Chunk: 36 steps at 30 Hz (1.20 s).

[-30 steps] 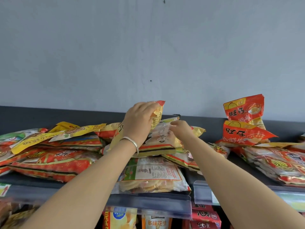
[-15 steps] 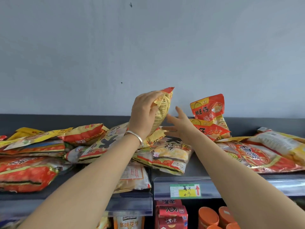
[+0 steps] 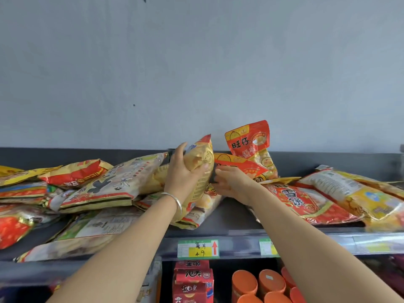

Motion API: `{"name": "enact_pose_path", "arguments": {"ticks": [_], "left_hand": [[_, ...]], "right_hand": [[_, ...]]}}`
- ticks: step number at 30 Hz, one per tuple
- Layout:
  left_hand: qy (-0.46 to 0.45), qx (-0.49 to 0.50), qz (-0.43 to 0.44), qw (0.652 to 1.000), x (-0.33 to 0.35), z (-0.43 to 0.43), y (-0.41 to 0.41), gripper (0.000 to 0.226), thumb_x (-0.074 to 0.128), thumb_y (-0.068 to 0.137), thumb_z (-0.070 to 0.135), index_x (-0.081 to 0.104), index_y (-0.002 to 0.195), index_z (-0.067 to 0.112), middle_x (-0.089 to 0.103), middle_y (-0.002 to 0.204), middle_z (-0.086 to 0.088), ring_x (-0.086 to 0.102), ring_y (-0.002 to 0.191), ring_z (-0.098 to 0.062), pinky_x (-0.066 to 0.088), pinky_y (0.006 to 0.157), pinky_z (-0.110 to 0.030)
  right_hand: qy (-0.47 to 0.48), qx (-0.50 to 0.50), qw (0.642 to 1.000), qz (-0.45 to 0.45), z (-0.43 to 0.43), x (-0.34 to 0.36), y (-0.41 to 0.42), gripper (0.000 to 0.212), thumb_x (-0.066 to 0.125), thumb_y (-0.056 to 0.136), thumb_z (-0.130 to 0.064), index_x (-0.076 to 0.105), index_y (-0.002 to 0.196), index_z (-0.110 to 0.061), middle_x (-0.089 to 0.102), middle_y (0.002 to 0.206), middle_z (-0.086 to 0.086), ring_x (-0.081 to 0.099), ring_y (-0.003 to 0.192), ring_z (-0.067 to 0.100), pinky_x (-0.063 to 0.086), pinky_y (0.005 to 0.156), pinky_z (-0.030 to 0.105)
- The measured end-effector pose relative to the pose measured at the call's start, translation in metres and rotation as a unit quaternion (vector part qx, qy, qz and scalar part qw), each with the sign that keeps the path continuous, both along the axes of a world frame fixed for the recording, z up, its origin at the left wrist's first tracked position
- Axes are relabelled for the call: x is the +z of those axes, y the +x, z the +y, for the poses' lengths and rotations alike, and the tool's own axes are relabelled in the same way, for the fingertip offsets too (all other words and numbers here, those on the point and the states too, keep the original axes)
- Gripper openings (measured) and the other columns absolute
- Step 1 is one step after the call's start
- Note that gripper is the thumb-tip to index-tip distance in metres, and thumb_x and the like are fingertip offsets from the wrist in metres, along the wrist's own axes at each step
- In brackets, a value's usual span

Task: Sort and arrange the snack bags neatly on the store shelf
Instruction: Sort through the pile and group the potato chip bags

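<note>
My left hand point(image 3: 184, 171), a silver bangle on its wrist, grips a yellow snack bag point(image 3: 202, 162) and holds it upright over the middle of the dark top shelf point(image 3: 231, 219). My right hand point(image 3: 231, 182) reaches in beside it, fingers spread, touching the bag's lower right side. Just behind stand two small red-and-yellow bags point(image 3: 249, 141), leaning on the back wall. Large flat bags lie heaped on the left point(image 3: 105, 184). More flat bags lie on the right, among them a red one point(image 3: 301, 200).
A grey wall rises behind the shelf. Price tags point(image 3: 197, 249) sit on the shelf's front rail. Below it stand red cartons point(image 3: 192, 281) and orange tube lids point(image 3: 258, 285). A bare strip of shelf shows under my right forearm.
The view has shifted right. My left hand lifted the yellow bag up off the pile and carried it right toward the small red bags; my right hand followed alongside it.
</note>
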<state>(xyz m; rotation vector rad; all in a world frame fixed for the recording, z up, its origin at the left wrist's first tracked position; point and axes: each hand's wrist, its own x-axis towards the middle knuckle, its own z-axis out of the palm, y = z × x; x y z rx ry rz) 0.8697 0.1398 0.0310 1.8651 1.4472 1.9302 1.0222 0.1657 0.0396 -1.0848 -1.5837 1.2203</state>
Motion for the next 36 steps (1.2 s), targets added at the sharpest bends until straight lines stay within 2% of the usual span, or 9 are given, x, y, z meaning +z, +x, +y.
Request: {"name": "enact_pose_path", "arguments": {"ticks": [5, 9, 14, 19, 23, 25, 29, 32, 36], "left_hand": [[0.058, 0.078, 0.014, 0.995, -0.008, -0.005, -0.012, 0.079, 0.057, 0.083, 0.050, 0.014, 0.147, 0.030, 0.025, 0.149, -0.006, 0.037, 0.131, -0.020, 0.034, 0.088, -0.025], [0.019, 0.052, 0.018, 0.998, -0.021, -0.005, -0.019, 0.092, 0.054, 0.073, 0.059, 0.008, 0.148, 0.031, 0.019, 0.153, -0.006, 0.026, 0.138, -0.021, 0.030, 0.102, -0.032], [-0.048, -0.034, -0.010, 0.998, -0.027, -0.002, -0.020, 0.089, 0.053, 0.072, 0.058, 0.020, 0.146, 0.022, 0.032, 0.149, -0.003, 0.030, 0.137, -0.020, 0.029, 0.111, -0.039], [-0.123, -0.101, -0.109, 0.981, -0.006, 0.003, -0.014, 0.094, 0.044, 0.069, 0.070, 0.014, 0.148, 0.029, 0.031, 0.151, 0.000, 0.033, 0.136, -0.021, 0.030, 0.111, -0.048], [-0.242, -0.302, -0.214, 0.897, 0.000, 0.007, -0.001, 0.076, 0.031, 0.079, 0.073, 0.033, 0.143, 0.032, 0.047, 0.141, -0.002, 0.050, 0.122, -0.021, 0.041, 0.103, -0.049], [-0.243, -0.313, -0.204, 0.895, -0.002, 0.008, -0.004, 0.060, 0.029, 0.089, 0.064, 0.040, 0.139, 0.033, 0.051, 0.137, 0.001, 0.053, 0.113, -0.018, 0.046, 0.097, -0.048], [-0.234, -0.239, -0.148, 0.931, -0.007, 0.023, -0.021, 0.046, 0.039, 0.096, 0.044, 0.036, 0.140, 0.030, 0.037, 0.148, -0.001, 0.039, 0.131, -0.023, 0.041, 0.101, -0.046], [-0.230, -0.202, -0.070, 0.949, -0.010, 0.037, -0.023, 0.056, 0.048, 0.096, 0.030, 0.024, 0.146, 0.028, 0.029, 0.152, -0.006, 0.032, 0.137, -0.024, 0.038, 0.103, -0.040], [-0.242, -0.198, -0.030, 0.949, -0.014, 0.053, -0.018, 0.076, 0.057, 0.091, 0.029, 0.009, 0.150, 0.024, 0.026, 0.153, -0.006, 0.030, 0.138, -0.024, 0.032, 0.110, -0.041]], "right_hand": [[-0.109, -0.084, 0.989, -0.060, 0.006, -0.028, 0.004, 0.048, 0.057, 0.095, -0.024, 0.042, 0.138, -0.009, 0.043, 0.137, 0.016, 0.047, 0.120, 0.036, 0.044, 0.098, 0.043], [0.000, -0.126, 0.991, -0.055, 0.015, -0.036, -0.006, 0.043, 0.057, 0.094, -0.020, 0.052, 0.133, -0.003, 0.059, 0.116, 0.011, 0.055, 0.104, 0.025, 0.047, 0.091, 0.038], [0.003, 0.053, 0.996, 0.068, 0.007, -0.017, -0.023, 0.032, 0.047, 0.091, -0.005, 0.057, 0.120, -0.014, 0.062, 0.110, 0.010, 0.059, 0.095, 0.024, 0.054, 0.079, 0.033], [0.092, 0.144, 0.984, 0.040, 0.009, -0.021, -0.032, 0.097, 0.068, 0.079, 0.002, 0.013, 0.149, -0.036, 0.052, 0.136, 0.004, 0.055, 0.121, 0.023, 0.052, 0.093, 0.040], [0.129, -0.040, 0.991, -0.025, 0.020, -0.017, -0.028, 0.126, 0.085, 0.067, -0.033, -0.010, 0.149, -0.040, 0.024, 0.150, 0.004, 0.035, 0.133, 0.029, 0.042, 0.104, 0.049], [0.149, -0.099, 0.984, -0.009, 0.029, -0.015, -0.018, 0.117, 0.085, 0.067, -0.033, 0.003, 0.151, -0.038, 0.032, 0.143, 0.005, 0.040, 0.128, 0.028, 0.043, 0.102, 0.048], [0.140, -0.153, 0.976, 0.068, 0.043, -0.019, 0.003, 0.072, 0.079, 0.074, -0.020, 0.039, 0.134, -0.026, 0.060, 0.117, 0.004, 0.061, 0.106, 0.026, 0.054, 0.088, 0.050], [0.110, -0.162, 0.975, 0.108, 0.049, -0.019, 0.011, 0.038, 0.075, 0.081, -0.023, 0.050, 0.109, -0.028, 0.067, 0.103, 0.005, 0.069, 0.094, 0.027, 0.060, 0.068, 0.041], [0.014, -0.120, 0.974, 0.190, 0.053, -0.012, 0.023, 0.025, 0.071, 0.085, -0.028, 0.051, 0.101, -0.028, 0.074, 0.086, 0.008, 0.074, 0.072, 0.025, 0.057, 0.052, 0.038]]}}
